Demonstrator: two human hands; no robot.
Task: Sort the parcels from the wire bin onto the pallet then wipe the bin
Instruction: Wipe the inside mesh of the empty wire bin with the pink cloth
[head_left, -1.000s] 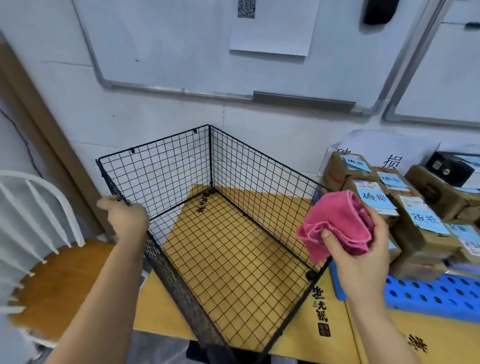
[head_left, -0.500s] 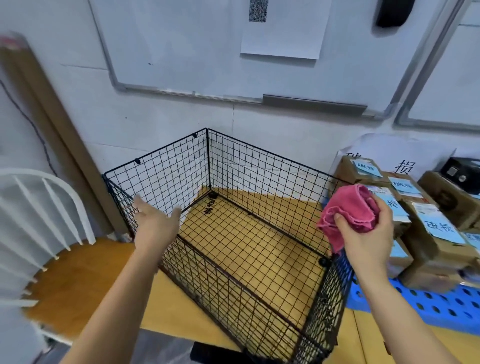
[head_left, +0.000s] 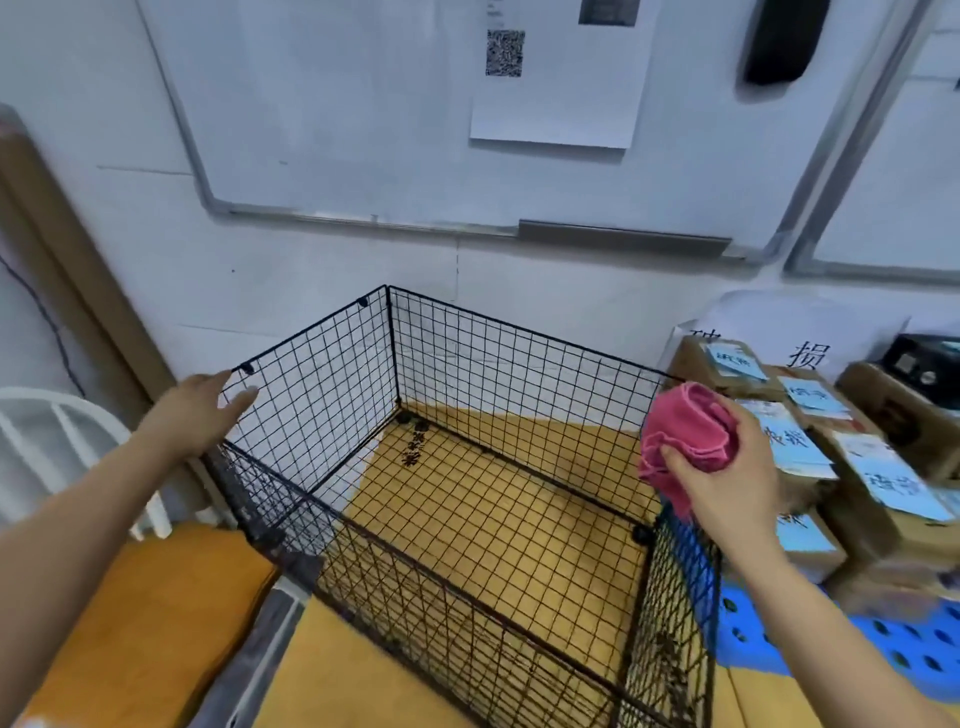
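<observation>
Wire bin (head_left: 519, 328) empty on tabletop (head_left: 348, 670); parcels (head_left: 883, 499) stacked on pallet (head_left: 779, 642); pink cloth (head_left: 685, 431) clutched in right hand (head_left: 727, 491); left hand (head_left: 200, 415) released, fingers spread at bin corner; corner best steadied while mesh wiped.

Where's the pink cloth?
On the right of the head view, the pink cloth sits bunched in the right hand, above the wire bin wall, beside the parcels.

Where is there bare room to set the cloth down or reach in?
The wire bin has a bare floor, wall to wall, open from above. Yellow tabletop shows bare along its near-left wall. Crowded: the blue pallet right of it, stacked with parcels.
</observation>
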